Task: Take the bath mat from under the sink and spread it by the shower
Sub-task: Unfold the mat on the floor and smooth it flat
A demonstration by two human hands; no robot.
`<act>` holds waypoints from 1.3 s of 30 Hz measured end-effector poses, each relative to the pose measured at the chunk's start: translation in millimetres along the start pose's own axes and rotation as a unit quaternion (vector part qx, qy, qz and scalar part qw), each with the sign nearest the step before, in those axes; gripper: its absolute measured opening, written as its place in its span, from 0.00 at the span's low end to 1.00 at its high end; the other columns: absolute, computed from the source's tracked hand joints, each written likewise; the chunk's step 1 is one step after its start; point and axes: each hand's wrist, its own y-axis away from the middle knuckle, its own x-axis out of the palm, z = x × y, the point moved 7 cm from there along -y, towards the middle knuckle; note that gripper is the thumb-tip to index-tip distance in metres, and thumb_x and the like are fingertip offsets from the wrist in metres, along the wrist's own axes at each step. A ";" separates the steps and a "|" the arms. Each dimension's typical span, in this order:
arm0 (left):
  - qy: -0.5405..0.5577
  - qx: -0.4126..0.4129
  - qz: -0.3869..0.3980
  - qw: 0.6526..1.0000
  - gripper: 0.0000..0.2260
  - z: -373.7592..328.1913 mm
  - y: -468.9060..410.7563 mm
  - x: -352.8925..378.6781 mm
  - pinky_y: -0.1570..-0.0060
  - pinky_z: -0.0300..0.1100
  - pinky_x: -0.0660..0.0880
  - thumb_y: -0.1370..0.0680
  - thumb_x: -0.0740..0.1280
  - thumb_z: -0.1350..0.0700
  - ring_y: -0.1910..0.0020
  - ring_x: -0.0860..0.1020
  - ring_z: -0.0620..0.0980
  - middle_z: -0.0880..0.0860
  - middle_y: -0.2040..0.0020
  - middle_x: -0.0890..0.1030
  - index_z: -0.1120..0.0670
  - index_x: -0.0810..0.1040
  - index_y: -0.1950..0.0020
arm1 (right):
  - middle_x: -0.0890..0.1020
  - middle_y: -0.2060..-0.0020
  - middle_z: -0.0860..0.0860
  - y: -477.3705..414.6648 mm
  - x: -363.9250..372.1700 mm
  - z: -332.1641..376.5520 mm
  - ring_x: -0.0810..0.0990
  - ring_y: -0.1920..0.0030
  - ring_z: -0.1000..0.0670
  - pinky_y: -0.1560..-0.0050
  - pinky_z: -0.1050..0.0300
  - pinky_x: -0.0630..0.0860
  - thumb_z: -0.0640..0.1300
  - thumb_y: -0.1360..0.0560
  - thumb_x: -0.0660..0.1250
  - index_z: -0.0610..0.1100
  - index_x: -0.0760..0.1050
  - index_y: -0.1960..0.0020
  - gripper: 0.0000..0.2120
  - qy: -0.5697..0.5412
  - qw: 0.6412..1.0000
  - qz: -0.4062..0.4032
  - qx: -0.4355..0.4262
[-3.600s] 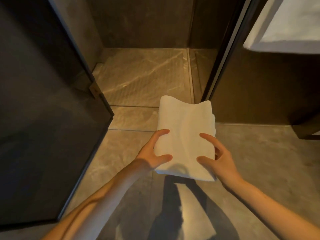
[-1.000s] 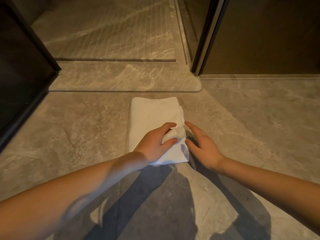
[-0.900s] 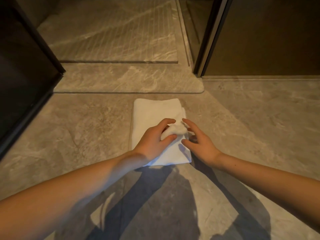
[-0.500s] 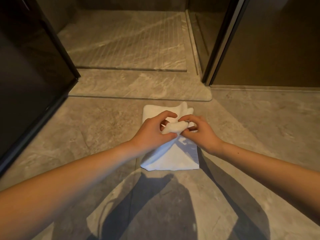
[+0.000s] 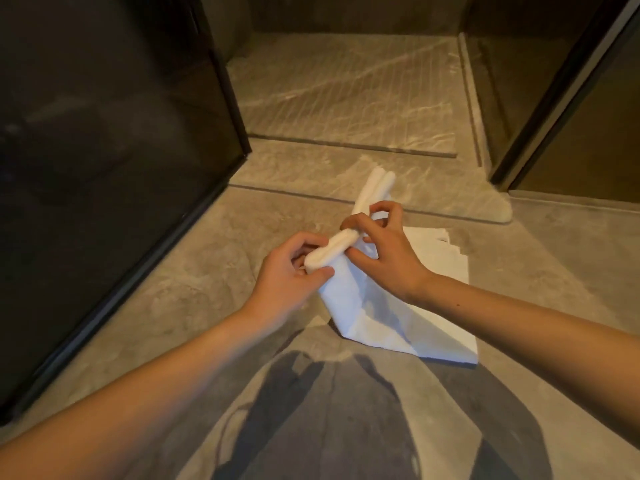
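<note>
The white bath mat [image 5: 377,320] lies partly on the grey stone floor just in front of the shower threshold. Its upper folded edge is lifted off the floor in a thick roll that points up and away toward the shower. My left hand [image 5: 294,271] pinches the near end of that lifted edge. My right hand [image 5: 384,251] grips the same edge a little further along, fingers curled around it. The lower layers of the mat stay flat on the floor to the right, under my right forearm.
A dark glass shower door [image 5: 114,168] stands open on the left, its black frame running down to the floor. The ribbed shower floor [image 5: 346,95] lies behind a raised stone step [image 5: 433,199]. A dark frame and brown wall [image 5: 571,133] stand at right.
The mat went from held in the air to lying folded on the floor. In the last second both hands took its top edge and lifted it, opening the fold.
</note>
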 end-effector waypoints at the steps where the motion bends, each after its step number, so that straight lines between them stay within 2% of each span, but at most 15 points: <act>1: -0.006 -0.006 -0.009 1.000 0.18 4.2 1.9 -10.1 0.57 0.30 0.74 0.30 0.74 0.66 0.52 0.81 0.41 0.42 0.52 0.82 0.46 0.78 0.49 | 0.58 0.39 0.48 -5.5 10.6 4.9 0.71 0.44 0.46 0.39 0.50 0.73 0.43 0.24 0.68 0.49 0.73 0.41 0.13 0.003 1.000 0.004 -0.011; 4: -0.017 -0.031 -0.034 0.999 0.18 20.4 9.2 -38.7 0.58 0.31 0.75 0.31 0.74 0.66 0.54 0.81 0.42 0.42 0.55 0.83 0.46 0.78 0.50 | 0.58 0.39 0.48 -16.4 45.9 18.1 0.71 0.48 0.45 0.41 0.48 0.74 0.44 0.23 0.67 0.46 0.73 0.41 0.11 0.004 0.999 0.026 -0.035; 7: -0.066 -0.073 -0.040 0.994 0.15 41.9 19.1 -53.7 0.58 0.33 0.76 0.31 0.74 0.67 0.55 0.81 0.45 0.46 0.56 0.82 0.51 0.78 0.50 | 0.59 0.36 0.44 -17.1 78.1 22.7 0.74 0.52 0.43 0.46 0.45 0.75 0.42 0.21 0.65 0.44 0.73 0.40 0.11 0.016 0.996 0.079 -0.048; 9: -0.137 -0.107 -0.048 0.984 0.17 54.4 23.6 -60.7 0.59 0.29 0.73 0.31 0.74 0.64 0.53 0.80 0.50 0.49 0.52 0.80 0.53 0.76 0.46 | 0.57 0.30 0.44 -12.5 90.1 17.2 0.75 0.47 0.43 0.47 0.49 0.76 0.42 0.21 0.64 0.48 0.71 0.33 0.16 0.038 0.992 0.111 -0.046; 11: -0.256 -0.101 -0.053 0.960 0.26 56.6 21.6 -65.9 0.54 0.26 0.70 0.30 0.75 0.59 0.45 0.75 0.49 0.50 0.41 0.74 0.50 0.71 0.35 | 0.56 0.25 0.46 -5.7 88.3 1.0 0.71 0.35 0.43 0.45 0.51 0.75 0.44 0.20 0.62 0.52 0.66 0.27 0.22 0.066 0.993 0.102 -0.015; 13: -0.329 -0.037 -0.024 0.943 0.35 51.3 11.9 -57.9 0.38 0.38 0.68 0.29 0.75 0.55 0.31 0.66 0.50 0.50 0.28 0.65 0.43 0.62 0.26 | 0.55 0.22 0.46 3.8 79.9 -21.7 0.62 0.26 0.44 0.33 0.49 0.69 0.46 0.18 0.58 0.52 0.61 0.23 0.24 0.116 0.989 0.084 0.031; 14: -0.357 -0.008 0.003 0.934 0.36 50.4 5.8 -48.7 0.32 0.45 0.63 0.27 0.73 0.52 0.26 0.59 0.50 0.49 0.23 0.59 0.42 0.59 0.24 | 0.55 0.21 0.47 9.6 77.4 -32.7 0.58 0.24 0.45 0.28 0.50 0.63 0.47 0.17 0.56 0.52 0.58 0.22 0.24 0.150 0.983 0.089 0.049; 16: -0.434 0.029 0.078 0.897 0.33 61.0 -6.9 -21.4 0.25 0.49 0.50 0.22 0.66 0.49 0.22 0.50 0.50 0.49 0.20 0.52 0.44 0.53 0.21 | 0.54 0.21 0.47 19.8 74.7 -50.8 0.54 0.22 0.45 0.24 0.49 0.54 0.48 0.17 0.52 0.51 0.54 0.21 0.24 0.210 0.969 0.104 0.073; 19: -0.522 0.052 0.166 0.835 0.28 93.2 -20.5 19.6 0.27 0.43 0.34 0.18 0.53 0.44 0.22 0.42 0.48 0.47 0.19 0.47 0.47 0.48 0.20 | 0.52 0.21 0.49 27.2 73.3 -72.3 0.50 0.21 0.46 0.23 0.47 0.49 0.51 0.17 0.48 0.49 0.49 0.20 0.26 0.242 0.956 0.105 0.129; 21: -0.545 0.059 0.201 0.812 0.27 112.4 -28.8 38.3 0.28 0.44 0.32 0.18 0.47 0.43 0.22 0.41 0.48 0.47 0.19 0.46 0.47 0.47 0.20 | 0.51 0.20 0.49 33.6 74.1 -87.1 0.48 0.21 0.46 0.23 0.46 0.47 0.52 0.17 0.46 0.49 0.46 0.20 0.27 0.259 0.946 0.115 0.157; 23: -0.566 0.072 0.222 0.790 0.26 127.7 -37.3 45.2 0.26 0.49 0.35 0.18 0.43 0.41 0.22 0.41 0.49 0.46 0.19 0.47 0.44 0.47 0.21 | 0.49 0.20 0.50 41.0 76.2 -99.5 0.45 0.21 0.47 0.23 0.47 0.43 0.53 0.17 0.45 0.50 0.44 0.20 0.27 0.277 0.939 0.129 0.155; 27: -0.543 0.102 0.228 0.801 0.25 148.8 -40.6 36.7 0.25 0.54 0.40 0.20 0.42 0.36 0.22 0.41 0.46 0.39 0.21 0.46 0.37 0.46 0.22 | 0.49 0.20 0.53 55.2 72.2 -115.9 0.43 0.21 0.49 0.23 0.49 0.40 0.56 0.17 0.44 0.54 0.46 0.20 0.27 0.280 0.944 0.130 0.118; 33: -0.513 0.098 0.214 0.826 0.24 147.7 -40.2 33.2 0.25 0.53 0.39 0.19 0.43 0.36 0.22 0.42 0.45 0.39 0.21 0.48 0.36 0.48 0.22 | 0.48 0.21 0.56 66.0 61.6 -130.0 0.43 0.21 0.50 0.23 0.46 0.41 0.60 0.19 0.39 0.59 0.43 0.21 0.27 0.316 0.933 0.135 0.111; 36: -0.494 0.060 0.178 0.849 0.24 144.9 -27.9 28.0 0.25 0.53 0.39 0.19 0.45 0.37 0.21 0.43 0.46 0.40 0.20 0.50 0.37 0.50 0.22 | 0.50 0.21 0.56 48.1 59.4 -132.2 0.45 0.21 0.51 0.24 0.48 0.42 0.60 0.18 0.42 0.60 0.44 0.21 0.26 0.302 0.938 0.162 0.050; 39: -0.485 -0.007 0.147 0.862 0.27 144.2 5.1 27.8 0.25 0.55 0.38 0.20 0.44 0.34 0.22 0.41 0.47 0.44 0.20 0.48 0.39 0.49 0.22 | 0.49 0.21 0.56 26.5 55.1 -136.1 0.44 0.21 0.51 0.24 0.49 0.42 0.59 0.18 0.44 0.60 0.43 0.21 0.26 0.308 0.921 0.233 -0.043</act>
